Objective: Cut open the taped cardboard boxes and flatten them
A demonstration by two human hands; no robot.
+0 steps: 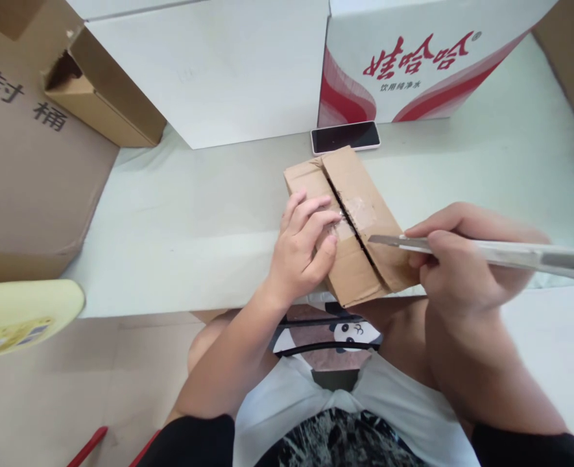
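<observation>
A small brown cardboard box (pixel 359 194) lies on the pale table (pixel 194 214) close to its near edge, with clear tape across the seam between its two top flaps. My left hand (pixel 301 250) rests on the box's left flap, fingers curled and pressing down beside the tape. My right hand (pixel 462 259) is closed on a long metal utility knife (pixel 491 251) held almost level. Its blade tip points left and sits just above the box's right flap, near the seam.
A phone (pixel 346 137) lies face up behind the box. A white carton with red print (pixel 413 58) and a plain white carton (pixel 218 71) stand at the back. Brown cartons (pixel 28 149) crowd the left. A yellow object (pixel 24 318) sits at the lower left.
</observation>
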